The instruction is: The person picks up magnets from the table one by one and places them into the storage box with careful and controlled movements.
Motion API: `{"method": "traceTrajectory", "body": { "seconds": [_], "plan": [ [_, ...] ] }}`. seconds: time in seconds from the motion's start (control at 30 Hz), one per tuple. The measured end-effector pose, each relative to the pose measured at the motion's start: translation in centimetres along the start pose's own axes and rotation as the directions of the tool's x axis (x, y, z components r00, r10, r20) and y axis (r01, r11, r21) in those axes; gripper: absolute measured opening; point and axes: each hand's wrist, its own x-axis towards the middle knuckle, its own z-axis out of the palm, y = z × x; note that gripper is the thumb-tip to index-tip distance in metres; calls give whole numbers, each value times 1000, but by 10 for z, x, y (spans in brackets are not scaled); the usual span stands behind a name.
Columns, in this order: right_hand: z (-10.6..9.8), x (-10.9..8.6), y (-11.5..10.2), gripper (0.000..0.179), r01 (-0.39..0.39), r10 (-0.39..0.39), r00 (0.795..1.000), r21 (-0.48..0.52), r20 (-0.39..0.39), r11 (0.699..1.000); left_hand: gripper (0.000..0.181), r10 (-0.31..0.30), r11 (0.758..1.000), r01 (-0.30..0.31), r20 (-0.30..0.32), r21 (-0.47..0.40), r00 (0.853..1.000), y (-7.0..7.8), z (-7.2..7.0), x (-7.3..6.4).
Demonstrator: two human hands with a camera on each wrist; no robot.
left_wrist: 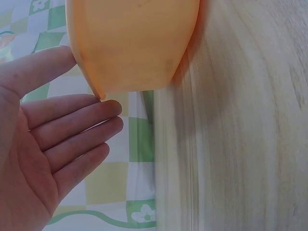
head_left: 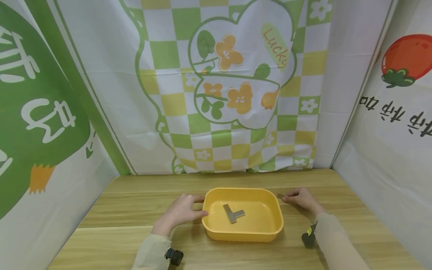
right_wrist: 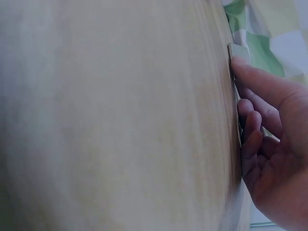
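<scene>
A yellow plastic basin [head_left: 243, 237] stands on the wooden table. On its floor lie two flat, grey-brown rectangular bars, a longer one [head_left: 230, 213] and a shorter one [head_left: 239, 214], meeting in a T shape. At the basin's left end is my left hand [head_left: 180, 213], its thumb and fingertips at the rim. The left wrist view shows those fingers [left_wrist: 79, 122] nearly straight. My right hand [head_left: 303, 199] is low over the table, right of the basin. Between thumb and fingers it pinches a similar flat bar [right_wrist: 239, 52], partly covered by the thumb; the other fingers are curled.
The wooden table [head_left: 135, 202] runs back to a checkered cloth [head_left: 175, 105] hanging behind it. Printed white panels rise at the left and right sides. A small dark device [head_left: 174, 256] sits at the left sleeve, another [head_left: 308, 239] at the right.
</scene>
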Motion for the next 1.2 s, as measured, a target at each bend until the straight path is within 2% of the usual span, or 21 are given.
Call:
{"method": "traceTrajectory", "body": {
  "seconds": [0.27,0.77,1.2],
  "plan": [
    [0,-2,-3,34,-1,1,1000,-19,-11,1000,53,1,1000,-1,-3,12,1000,0,1,0],
    [1,1,2,34,15,-15,1000,3,-25,1000,54,8,1000,-8,3,-6,1000,-2,1,0],
    [-3,-3,-2,36,-10,13,999,60,-42,998,53,14,1000,-14,-6,1,1000,-2,1,0]
  ]
}}
